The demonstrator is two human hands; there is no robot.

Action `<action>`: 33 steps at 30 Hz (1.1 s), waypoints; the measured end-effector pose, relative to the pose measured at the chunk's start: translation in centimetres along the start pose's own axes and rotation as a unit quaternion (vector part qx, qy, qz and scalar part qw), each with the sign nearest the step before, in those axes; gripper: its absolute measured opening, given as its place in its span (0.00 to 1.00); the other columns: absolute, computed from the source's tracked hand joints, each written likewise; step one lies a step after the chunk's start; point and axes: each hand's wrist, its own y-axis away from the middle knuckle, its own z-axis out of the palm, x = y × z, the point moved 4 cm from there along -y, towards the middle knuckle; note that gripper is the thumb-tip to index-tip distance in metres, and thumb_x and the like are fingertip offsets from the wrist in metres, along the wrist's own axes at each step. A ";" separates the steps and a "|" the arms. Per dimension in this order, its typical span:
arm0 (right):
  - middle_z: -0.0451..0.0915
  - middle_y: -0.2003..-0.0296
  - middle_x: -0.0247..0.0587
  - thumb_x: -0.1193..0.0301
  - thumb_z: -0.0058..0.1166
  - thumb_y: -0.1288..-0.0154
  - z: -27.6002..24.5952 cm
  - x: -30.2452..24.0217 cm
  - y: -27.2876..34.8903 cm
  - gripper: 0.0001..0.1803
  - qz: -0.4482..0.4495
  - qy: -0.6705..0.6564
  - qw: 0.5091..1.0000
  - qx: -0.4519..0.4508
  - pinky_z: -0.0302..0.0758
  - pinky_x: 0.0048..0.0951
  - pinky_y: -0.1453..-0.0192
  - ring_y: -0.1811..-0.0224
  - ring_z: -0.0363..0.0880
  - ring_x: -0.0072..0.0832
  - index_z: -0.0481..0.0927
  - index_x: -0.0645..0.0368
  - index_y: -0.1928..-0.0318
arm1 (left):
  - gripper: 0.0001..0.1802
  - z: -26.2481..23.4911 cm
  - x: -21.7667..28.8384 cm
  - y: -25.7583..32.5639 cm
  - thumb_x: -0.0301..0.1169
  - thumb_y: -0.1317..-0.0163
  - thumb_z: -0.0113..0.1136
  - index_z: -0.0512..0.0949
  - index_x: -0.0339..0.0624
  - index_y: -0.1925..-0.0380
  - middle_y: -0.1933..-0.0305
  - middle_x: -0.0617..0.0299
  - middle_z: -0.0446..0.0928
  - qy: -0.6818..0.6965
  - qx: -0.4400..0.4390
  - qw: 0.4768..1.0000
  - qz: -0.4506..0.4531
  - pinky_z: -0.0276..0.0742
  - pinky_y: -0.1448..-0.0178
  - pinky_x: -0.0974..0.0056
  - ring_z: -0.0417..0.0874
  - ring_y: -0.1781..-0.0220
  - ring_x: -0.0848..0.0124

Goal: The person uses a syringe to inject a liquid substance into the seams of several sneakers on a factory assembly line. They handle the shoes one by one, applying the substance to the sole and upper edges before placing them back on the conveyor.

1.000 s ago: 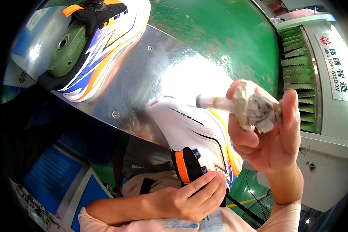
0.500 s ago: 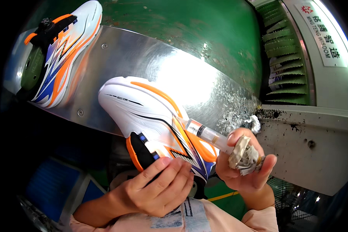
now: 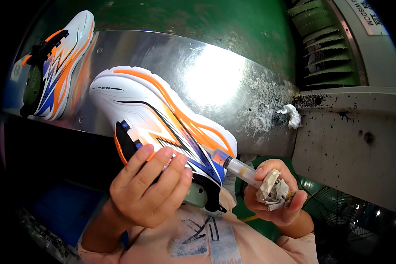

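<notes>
A white running shoe [image 3: 138, 103] with orange, blue and black markings is tilted onto its side, toe toward the upper left, partly over the metal surface. Inside its heel opening sits a green shoe last [image 3: 195, 196]. My left hand [image 3: 152, 189] is closed on the shoe's upper near the opening, thumb hidden. In my right hand [image 3: 275, 193] is a clear plastic syringe [image 3: 242, 170], a wad of wrapping [image 3: 273, 191] around its rear end. Its nozzle reaches the seam between upper and orange-white midsole toward the heel; whether it touches, I cannot tell.
A similar shoe [image 3: 61, 72] stands at the far left on the metal plate [image 3: 163, 48]. Beyond runs a green surface [image 3: 233, 20]. At right, a machine opening has green strip curtains [image 3: 328, 48]. Crumpled white scrap [image 3: 290, 116] lies by its stained edge; a fan [image 3: 334, 211] stands below.
The view has shifted. The held shoe appears farther left and up, and the syringe nozzle sits closer to its heel than before. Both hands keep their holds.
</notes>
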 end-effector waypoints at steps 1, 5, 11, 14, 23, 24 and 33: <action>0.73 0.62 0.40 0.29 0.44 0.44 -0.4 0.2 0.3 0.52 -0.005 -0.004 1.000 -0.001 0.68 0.20 0.62 0.66 0.71 0.19 0.62 0.68 0.41 | 0.08 0.0 0.0 -0.2 0.28 0.41 0.61 0.79 0.44 0.60 0.54 0.57 0.82 0.003 -0.002 1.000 -0.003 0.76 0.40 0.53 0.82 0.49 0.60; 0.73 0.65 0.38 0.30 0.45 0.43 -1.6 1.2 1.0 0.52 -0.034 -0.042 0.999 -0.009 0.68 0.20 0.64 0.68 0.70 0.19 0.62 0.69 0.42 | 0.09 -0.2 0.1 -1.1 0.27 0.44 0.64 0.80 0.42 0.61 0.56 0.56 0.83 0.005 -0.005 1.000 -0.010 0.78 0.41 0.51 0.83 0.50 0.58; 0.71 0.69 0.37 0.29 0.46 0.44 -3.9 3.0 1.5 0.51 -0.071 -0.137 0.988 -0.023 0.65 0.19 0.68 0.71 0.69 0.18 0.62 0.68 0.44 | 0.08 -0.3 -0.1 -2.1 0.29 0.42 0.60 0.81 0.40 0.63 0.57 0.54 0.83 -0.011 -0.032 0.999 -0.002 0.78 0.42 0.49 0.83 0.50 0.56; 0.71 0.69 0.37 0.29 0.46 0.45 -4.9 4.2 1.4 0.52 -0.100 -0.187 0.977 -0.036 0.64 0.19 0.70 0.72 0.68 0.18 0.62 0.68 0.44 | 0.10 -0.3 -0.1 -2.7 0.32 0.40 0.58 0.81 0.39 0.62 0.56 0.53 0.83 -0.013 -0.041 0.999 0.002 0.78 0.42 0.49 0.83 0.50 0.56; 0.73 0.66 0.38 0.28 0.48 0.47 -6.2 5.6 1.6 0.53 -0.078 -0.205 0.975 -0.011 0.69 0.20 0.64 0.68 0.71 0.20 0.63 0.69 0.43 | 0.20 -0.2 -0.3 -4.7 0.39 0.42 0.59 0.80 0.32 0.59 0.55 0.48 0.82 -0.020 -0.107 0.994 0.022 0.76 0.42 0.46 0.82 0.49 0.50; 0.73 0.66 0.38 0.29 0.48 0.47 -6.4 5.7 1.8 0.53 -0.073 -0.205 0.976 -0.011 0.69 0.21 0.63 0.67 0.71 0.20 0.63 0.69 0.42 | 0.21 -0.2 -0.3 -5.0 0.39 0.44 0.61 0.80 0.31 0.59 0.55 0.47 0.82 -0.020 -0.111 0.993 0.027 0.76 0.42 0.46 0.82 0.50 0.49; 0.71 0.68 0.35 0.30 0.48 0.44 -6.4 6.8 1.3 0.51 -0.108 -0.255 0.960 0.030 0.64 0.19 0.67 0.70 0.67 0.17 0.62 0.66 0.42 | 0.26 0.8 -1.0 -9.0 0.37 0.53 0.68 0.80 0.31 0.56 0.55 0.48 0.81 -0.020 -0.178 0.982 0.062 0.77 0.43 0.51 0.82 0.50 0.49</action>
